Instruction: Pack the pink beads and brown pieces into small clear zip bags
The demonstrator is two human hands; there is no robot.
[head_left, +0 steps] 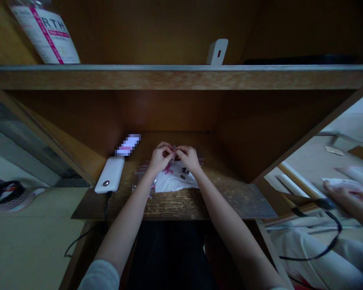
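Left hand point(159, 158), right hand point(188, 158) pinch small item point(174, 149).

You are wearing a pale grey top; its left sleeve point(100, 277) is ending near the elbow, in front of the desk point(230, 201). Your forearms are showing bare up to the left hand point(161, 158) and right hand point(188, 158) over the desk. Dark clothing point(169, 253) is covering your lap under the desk.

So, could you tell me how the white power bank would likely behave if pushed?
The white power bank looks like a rigid, smooth slab lying flat, so it would probably slide rather than roll or tip. Its black cable hangs off the desk edge and may tug it back.
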